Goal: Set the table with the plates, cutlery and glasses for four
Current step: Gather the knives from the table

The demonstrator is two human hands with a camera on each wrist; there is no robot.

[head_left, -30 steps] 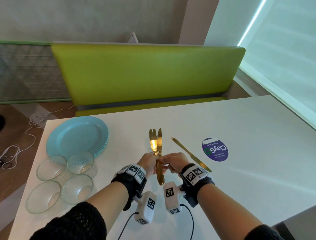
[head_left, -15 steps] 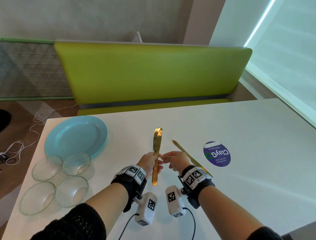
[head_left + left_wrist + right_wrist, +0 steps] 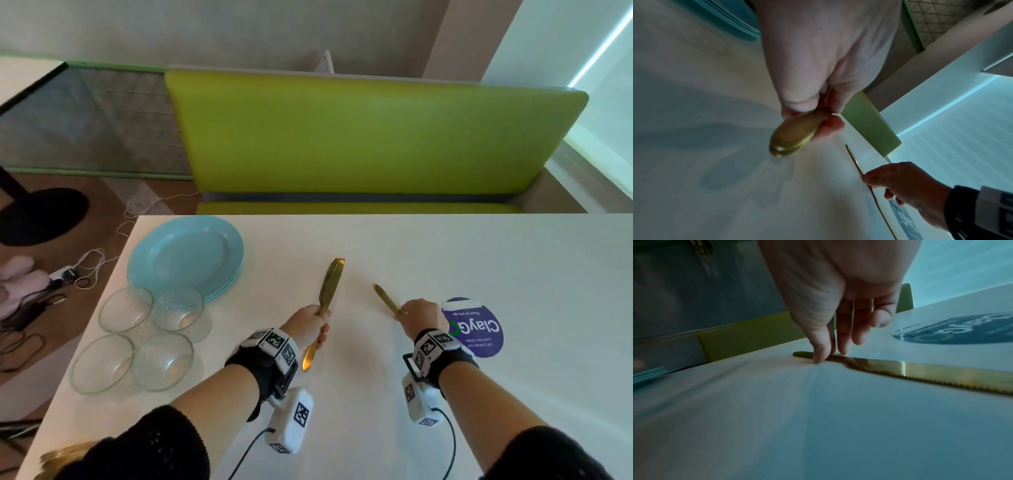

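Observation:
My left hand (image 3: 318, 325) grips a bundle of gold cutlery (image 3: 330, 284) by the handles and holds it tilted above the white table (image 3: 445, 257). The rounded handle ends (image 3: 791, 138) stick out below my fist. One gold knife (image 3: 385, 296) lies flat on the table to the right, its serrated blade (image 3: 931, 371) pointing towards me. My right hand (image 3: 406, 310) is down on it, thumb and fingertips (image 3: 819, 359) pinching the handle from both sides. A stack of light blue plates (image 3: 185, 255) sits at the far left, with several clear glasses (image 3: 126, 308) in front of it.
A round purple sticker (image 3: 474, 329) is on the table just right of my right hand. A green bench (image 3: 359, 137) runs along the table's far edge. Cables (image 3: 78, 270) lie on the wooden floor beyond the left edge.
My right hand has let go of the cutlery bundle and moved right, down onto the knife on the table. The left hand keeps the bundle, which now leans to the right.

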